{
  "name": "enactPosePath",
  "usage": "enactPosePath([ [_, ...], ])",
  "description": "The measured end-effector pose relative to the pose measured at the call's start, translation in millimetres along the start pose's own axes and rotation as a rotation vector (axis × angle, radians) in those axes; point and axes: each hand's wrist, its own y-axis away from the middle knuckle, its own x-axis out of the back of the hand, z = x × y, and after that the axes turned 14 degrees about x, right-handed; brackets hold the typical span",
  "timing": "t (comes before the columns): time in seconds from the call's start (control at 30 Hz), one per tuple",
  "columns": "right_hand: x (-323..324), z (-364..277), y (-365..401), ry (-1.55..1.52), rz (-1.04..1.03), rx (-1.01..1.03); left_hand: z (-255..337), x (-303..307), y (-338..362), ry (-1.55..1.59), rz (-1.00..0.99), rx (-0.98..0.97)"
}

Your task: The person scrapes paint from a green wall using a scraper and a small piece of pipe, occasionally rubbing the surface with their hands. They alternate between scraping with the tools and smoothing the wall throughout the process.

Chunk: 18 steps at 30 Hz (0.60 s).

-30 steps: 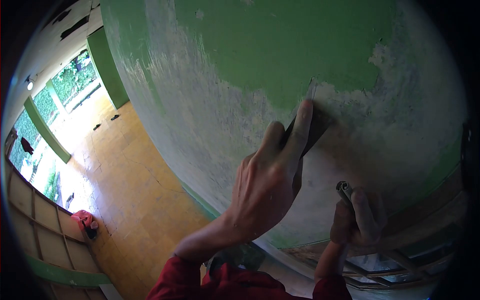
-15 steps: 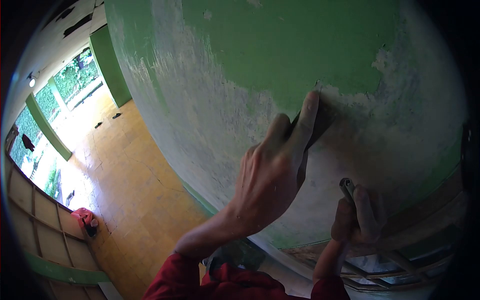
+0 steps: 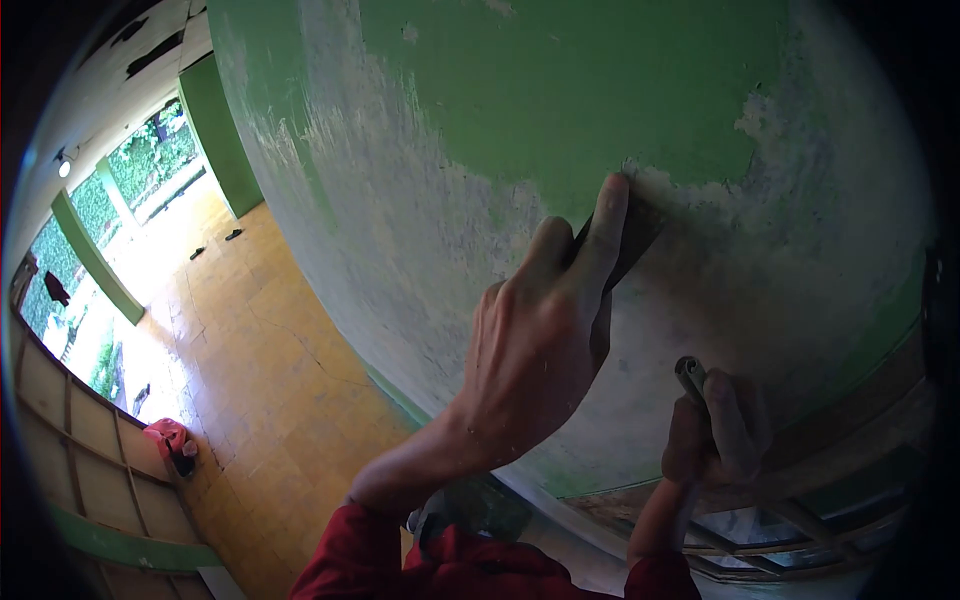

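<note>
My left hand point(image 3: 535, 335) is closed around a scraper with a dark flat blade point(image 3: 637, 240), its index finger stretched along the tool. The blade lies against the wall point(image 3: 480, 240), at the lower edge of the remaining green paint point(image 3: 580, 90). Most of the scraper's handle is hidden by the hand. Lower and to the right, my right hand point(image 3: 720, 430) grips a rolled-up greyish sheet point(image 3: 690, 378), whose coiled end points upward. That roll is held apart from the blade. Around the blade the wall is bare, whitish and patchy.
A tiled yellow-brown floor point(image 3: 260, 330) stretches away on the left. A red bag-like object point(image 3: 170, 437) lies by the panelled partition point(image 3: 90, 430). Green pillars point(image 3: 95, 255) stand farther off. A wood-framed window point(image 3: 780, 530) sits below the wall at lower right.
My left hand and the scraper have shifted slightly up and left in view, with the blade still at the paint edge. My right hand keeps its hold on the roll, nearly still.
</note>
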Motion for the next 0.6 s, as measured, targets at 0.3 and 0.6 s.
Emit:
enactPosePath([
  [0.3, -1.6, 0.8, 1.0, 0.163, -0.057, 0.015, -45.7, -9.7, 73.2, 0.002, -0.279, 0.098],
  [0.6, -5.5, 0.2, -30.7, 0.256, -0.225, -0.042, -187.8, 18.1, 220.4, 0.029, -0.254, 0.992],
])
